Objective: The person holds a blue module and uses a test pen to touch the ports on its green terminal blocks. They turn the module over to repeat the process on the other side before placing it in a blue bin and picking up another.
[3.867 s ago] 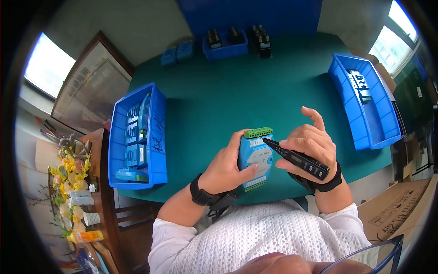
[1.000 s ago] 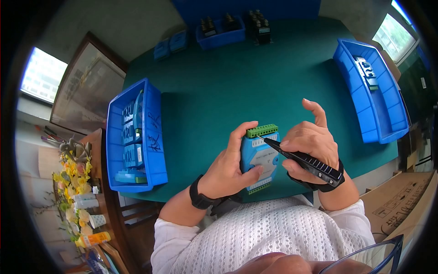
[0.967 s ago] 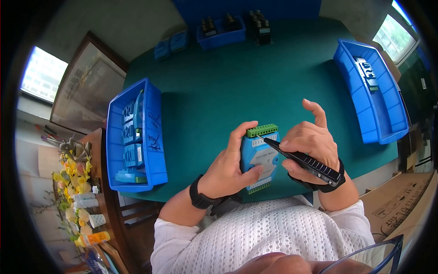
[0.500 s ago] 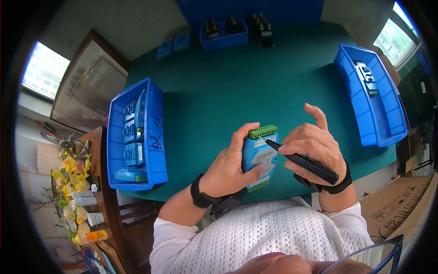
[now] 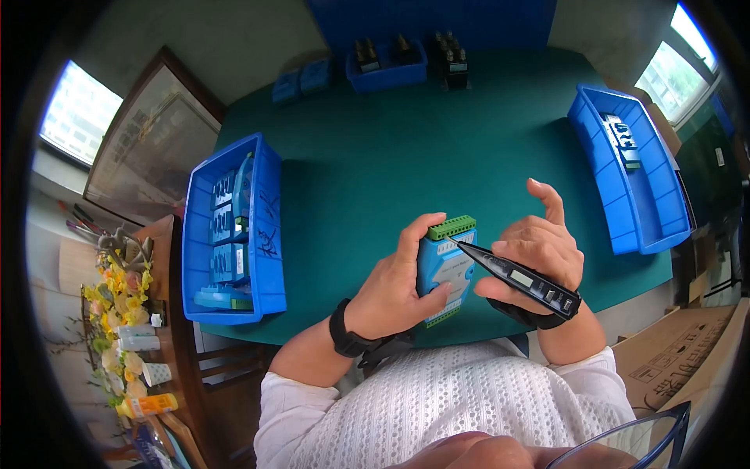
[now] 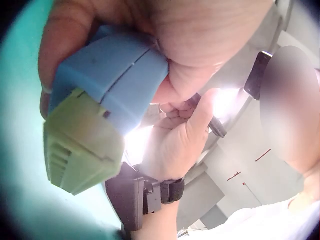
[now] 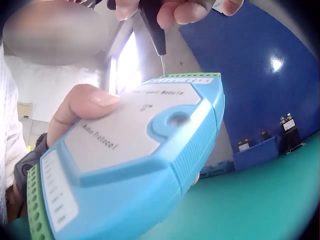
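Observation:
A blue module (image 5: pixel 448 270) with green terminal strips at both ends is gripped by the left hand (image 5: pixel 391 293), thumb on its pale face, above the table's near edge. The right hand (image 5: pixel 539 254) holds a black pen-shaped tester (image 5: pixel 522 280) between thumb and fingers, index finger raised. In the head view the tester's thin tip meets the module near the upper green strip (image 5: pixel 453 227). The right wrist view shows the metal tip at the green strip (image 7: pixel 195 75) of the module (image 7: pixel 140 165). In the left wrist view, the module's blue side (image 6: pixel 110 75) shows close up.
A blue bin (image 5: pixel 269 234) at the left holds several blue modules; another bin (image 5: pixel 625 180) at the right holds a few. At the table's back are a small blue tray (image 5: pixel 388 76), a black device (image 5: pixel 453 66) and blue modules (image 5: pixel 314 76). Flowers (image 5: pixel 117 305) stand far left.
The tester has turned in the right hand, so its small display and buttons face up again. Its tip stays by the upper green strip, and the left hand keeps its grip. The head view has shifted slightly.

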